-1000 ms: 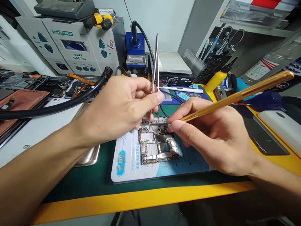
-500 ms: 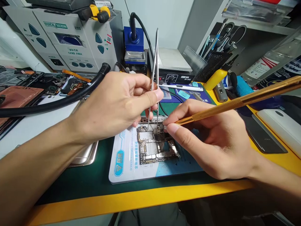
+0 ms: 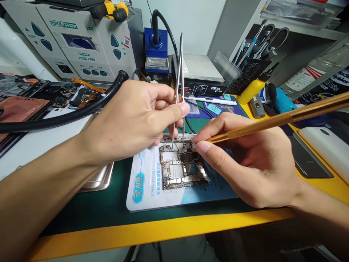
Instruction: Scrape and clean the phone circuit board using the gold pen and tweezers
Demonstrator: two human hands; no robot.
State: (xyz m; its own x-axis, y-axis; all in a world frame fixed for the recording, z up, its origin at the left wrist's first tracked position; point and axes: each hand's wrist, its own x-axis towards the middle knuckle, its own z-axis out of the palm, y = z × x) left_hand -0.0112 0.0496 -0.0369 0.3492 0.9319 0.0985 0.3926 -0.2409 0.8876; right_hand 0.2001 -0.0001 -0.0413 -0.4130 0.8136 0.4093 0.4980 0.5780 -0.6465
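Observation:
A phone circuit board (image 3: 170, 181) lies on a white and blue pad (image 3: 139, 160). My left hand (image 3: 139, 120) is closed around steel tweezers (image 3: 178, 78), held upright between thumb and fingers. Their two tips stand apart at the far edge of the board; whether they press on it I cannot tell. My right hand (image 3: 251, 163) pinches a slim gold-coloured pen-shaped tool (image 3: 253, 129) close to its front end, by the board's far right corner. The fingers hide the working tip of that tool.
A hot air station (image 3: 79, 40) stands at the back left, its black hose (image 3: 81, 118) running behind my left forearm. Behind the pad are a small heating plate (image 3: 203, 69) and a blue soldering iron stand (image 3: 156, 45). A dark phone (image 3: 311, 160) lies right.
My right hand and the gold tool have shifted slightly to the right. My left hand keeps the tweezers in nearly the same place over the board.

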